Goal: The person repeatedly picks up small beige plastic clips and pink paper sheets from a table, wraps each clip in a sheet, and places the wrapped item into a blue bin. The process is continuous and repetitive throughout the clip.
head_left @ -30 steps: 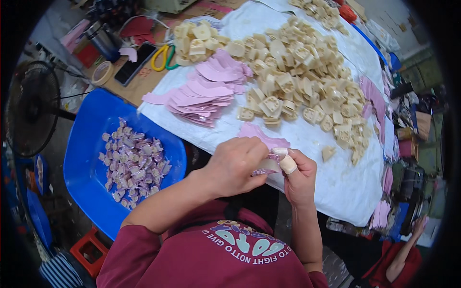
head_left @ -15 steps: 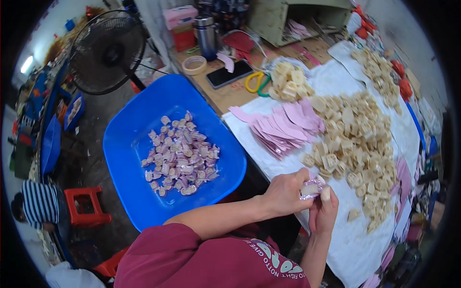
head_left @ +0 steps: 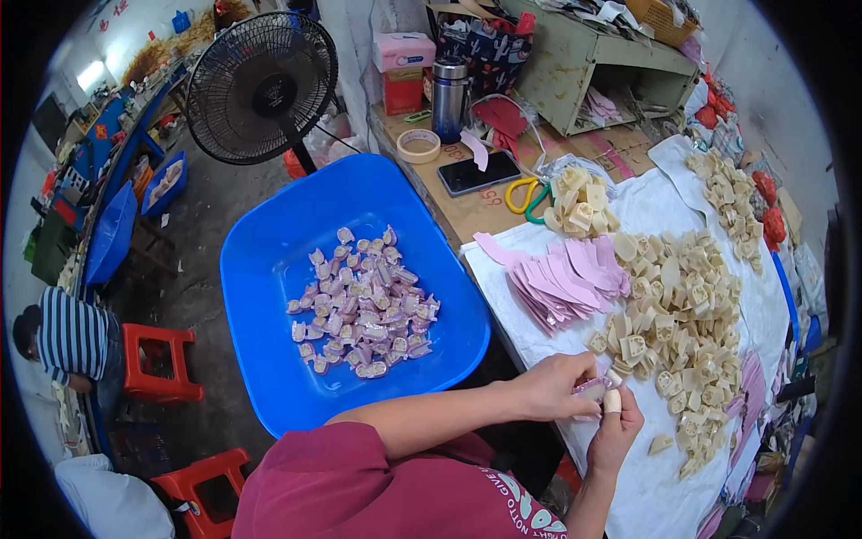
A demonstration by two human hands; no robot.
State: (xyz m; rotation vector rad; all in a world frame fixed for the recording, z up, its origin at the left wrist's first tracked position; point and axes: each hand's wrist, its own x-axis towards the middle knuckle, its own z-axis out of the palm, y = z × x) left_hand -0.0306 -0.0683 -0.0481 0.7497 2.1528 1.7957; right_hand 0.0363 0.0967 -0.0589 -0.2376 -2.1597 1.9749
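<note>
The view has swung left. Right of the blue tub (head_left: 256,301), the left hand (head_left: 548,388) pinches a wrapped piece (head_left: 590,389); the right hand (head_left: 614,433) meets it, grip unclear. Probably light, stiff, slippery: hold its sides.

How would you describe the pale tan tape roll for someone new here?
Start at the large blue plastic tub. Past its upper right edge, on the brown tabletop, the pale tan tape roll lies left of the black rectangular phone, distinguished by its hollow ring.
</note>
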